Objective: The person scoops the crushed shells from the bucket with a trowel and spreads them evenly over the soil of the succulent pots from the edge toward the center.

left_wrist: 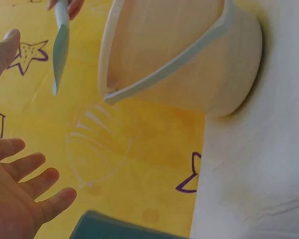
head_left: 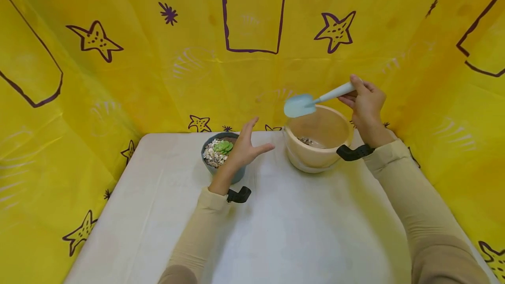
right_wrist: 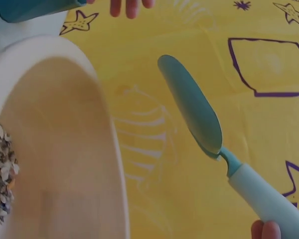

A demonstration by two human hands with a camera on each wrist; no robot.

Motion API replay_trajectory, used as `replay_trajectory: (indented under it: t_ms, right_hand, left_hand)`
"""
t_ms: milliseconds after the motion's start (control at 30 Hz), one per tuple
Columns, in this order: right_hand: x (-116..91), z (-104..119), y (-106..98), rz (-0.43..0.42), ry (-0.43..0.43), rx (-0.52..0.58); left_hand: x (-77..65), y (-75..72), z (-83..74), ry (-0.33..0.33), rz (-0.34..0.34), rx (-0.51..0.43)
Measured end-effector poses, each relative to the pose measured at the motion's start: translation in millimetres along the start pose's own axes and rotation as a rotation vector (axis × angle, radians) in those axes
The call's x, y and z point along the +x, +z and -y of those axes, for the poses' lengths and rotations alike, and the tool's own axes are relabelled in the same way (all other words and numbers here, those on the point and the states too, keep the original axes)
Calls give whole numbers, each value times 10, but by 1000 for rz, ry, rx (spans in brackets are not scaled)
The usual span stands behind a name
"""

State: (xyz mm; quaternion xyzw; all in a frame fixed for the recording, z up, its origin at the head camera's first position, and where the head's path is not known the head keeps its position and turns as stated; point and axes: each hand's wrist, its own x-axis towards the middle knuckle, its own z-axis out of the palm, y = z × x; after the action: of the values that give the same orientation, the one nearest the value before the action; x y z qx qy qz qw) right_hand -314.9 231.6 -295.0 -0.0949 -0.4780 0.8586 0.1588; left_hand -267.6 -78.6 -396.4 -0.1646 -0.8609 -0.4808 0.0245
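Observation:
My right hand (head_left: 368, 106) grips the pale handle of a light blue garden trowel (head_left: 300, 105), raised over the rim of a cream bucket (head_left: 315, 159) with a pale bail handle. Inside the bucket lies a small heap of gravel (right_wrist: 2, 174). Fingers spread and holding nothing, my left hand (head_left: 243, 149) hovers between the bucket and a blue-grey pot (head_left: 236, 176). That pot holds a green succulent (head_left: 223, 147) amid pale pebbles (head_left: 213, 156), with some bare brown surface at its back right. The hand and wrist hide part of the pot.
A white-covered table (head_left: 276, 231) carries both containers near its far edge. Yellow cloth (head_left: 189, 82) printed with purple starfish hangs close behind and along both sides. A black wrist mount (head_left: 355, 152) on the right arm overlaps the bucket's rim in the head view.

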Motion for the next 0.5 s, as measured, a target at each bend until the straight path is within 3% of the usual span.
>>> replay_trajectory:
  t_ms: [500]
  right_hand:
    - [19, 111, -189, -3, -43, -21]
  left_hand:
    - [76, 341, 9, 5, 72, -77]
